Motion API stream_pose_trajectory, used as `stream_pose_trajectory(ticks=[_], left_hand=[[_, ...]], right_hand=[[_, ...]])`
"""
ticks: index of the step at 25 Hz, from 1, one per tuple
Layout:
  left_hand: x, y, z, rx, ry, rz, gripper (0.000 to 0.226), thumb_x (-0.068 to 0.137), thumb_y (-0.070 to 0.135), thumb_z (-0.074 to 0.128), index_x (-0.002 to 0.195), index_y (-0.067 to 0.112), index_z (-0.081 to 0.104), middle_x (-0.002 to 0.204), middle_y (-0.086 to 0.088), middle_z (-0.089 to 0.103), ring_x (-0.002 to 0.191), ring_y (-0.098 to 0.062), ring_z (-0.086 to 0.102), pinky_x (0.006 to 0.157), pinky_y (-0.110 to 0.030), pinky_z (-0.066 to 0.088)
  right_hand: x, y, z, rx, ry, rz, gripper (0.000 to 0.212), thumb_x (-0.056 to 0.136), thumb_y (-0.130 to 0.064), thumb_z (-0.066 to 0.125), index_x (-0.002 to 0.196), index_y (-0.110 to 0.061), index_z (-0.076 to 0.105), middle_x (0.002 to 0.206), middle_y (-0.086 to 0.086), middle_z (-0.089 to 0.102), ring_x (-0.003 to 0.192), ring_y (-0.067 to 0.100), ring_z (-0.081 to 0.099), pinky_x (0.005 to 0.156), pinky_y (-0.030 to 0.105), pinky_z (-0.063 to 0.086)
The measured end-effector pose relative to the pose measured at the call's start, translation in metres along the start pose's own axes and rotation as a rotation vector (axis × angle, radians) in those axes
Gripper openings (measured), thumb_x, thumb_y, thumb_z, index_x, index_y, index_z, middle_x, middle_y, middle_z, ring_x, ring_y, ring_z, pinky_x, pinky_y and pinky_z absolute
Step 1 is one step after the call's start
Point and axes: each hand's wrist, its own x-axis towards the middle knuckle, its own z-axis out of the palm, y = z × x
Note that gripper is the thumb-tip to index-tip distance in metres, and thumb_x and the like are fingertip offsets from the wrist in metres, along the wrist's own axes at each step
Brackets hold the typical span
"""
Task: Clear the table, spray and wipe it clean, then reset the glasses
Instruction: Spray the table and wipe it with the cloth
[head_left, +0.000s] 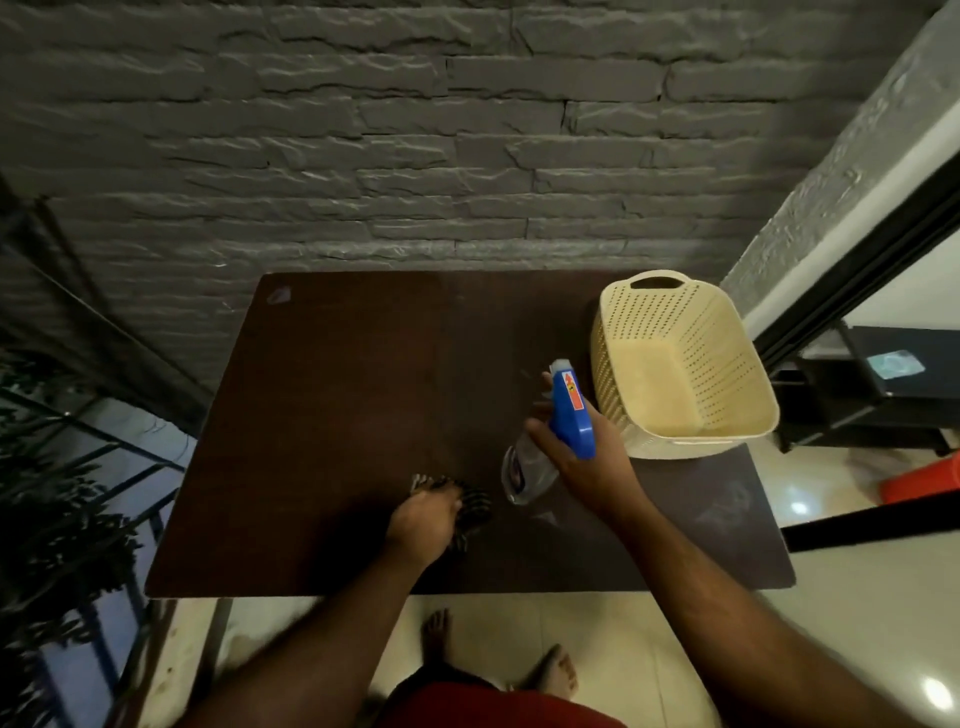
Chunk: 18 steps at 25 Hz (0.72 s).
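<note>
Bench (337, 415) cleared; your right hand (582, 457) grips the sprayer (569, 410), left hand (423, 522) clutches the cloth (475, 501) at 6 o'clock. Wiping and glasses remain.

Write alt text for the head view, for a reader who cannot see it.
A person's right hand holds a blue-topped spray bottle over a dark table, while the left hand grips a striped cloth on it. A cream basket, apparently empty, stands at the table's far right.

Basket (691, 364) blocks right; table (337, 389) left open.
</note>
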Motion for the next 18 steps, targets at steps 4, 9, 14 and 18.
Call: stream_pose_trajectory(ticks=[4, 9, 14, 18], left_hand=[[-0.001, 0.059, -0.013, -0.071, 0.142, -0.072, 0.033, 0.104, 0.029, 0.036, 0.131, 0.024, 0.054, 0.126, -0.003, 0.062, 0.112, -0.021, 0.059, 0.088, -0.031, 0.047], [0.012, 0.14, -0.01, -0.118, 0.19, 0.03, 0.039, 0.105, 0.027, 0.034, 0.142, 0.021, 0.046, 0.139, -0.003, 0.054, 0.124, -0.02, 0.053, 0.099, -0.031, 0.042], [0.014, 0.188, 0.019, -0.065, 0.165, 0.091, 0.039, 0.105, 0.026, 0.034, 0.142, 0.022, 0.044, 0.147, 0.0, 0.047, 0.132, -0.017, 0.045, 0.106, -0.031, 0.038], [0.017, 0.202, 0.032, 0.036, 0.14, 0.089, 0.041, 0.104, 0.024, 0.037, 0.145, 0.026, 0.039, 0.155, 0.005, 0.034, 0.141, -0.014, 0.033, 0.113, -0.03, 0.033]], right_hand=[[-0.027, 0.019, -0.056, -0.056, 0.076, -0.024, 0.021, 0.088, -0.026, 0.066, 0.104, -0.029, 0.052, 0.097, 0.005, 0.066, 0.088, 0.019, 0.066, 0.078, 0.03, 0.056], [-0.048, 0.042, -0.109, -0.1, 0.138, -0.009, 0.031, 0.088, -0.024, 0.066, 0.116, -0.026, 0.052, 0.097, 0.004, 0.065, 0.087, 0.019, 0.064, 0.077, 0.032, 0.054], [-0.055, 0.065, -0.14, -0.1, 0.169, 0.069, 0.044, 0.088, -0.028, 0.066, 0.128, -0.022, 0.05, 0.103, -0.002, 0.064, 0.092, 0.015, 0.064, 0.076, 0.022, 0.05], [-0.054, 0.076, -0.149, -0.129, 0.152, 0.1, 0.043, 0.087, -0.029, 0.067, 0.126, -0.016, 0.053, 0.1, -0.002, 0.064, 0.09, 0.013, 0.064, 0.078, 0.025, 0.053]])
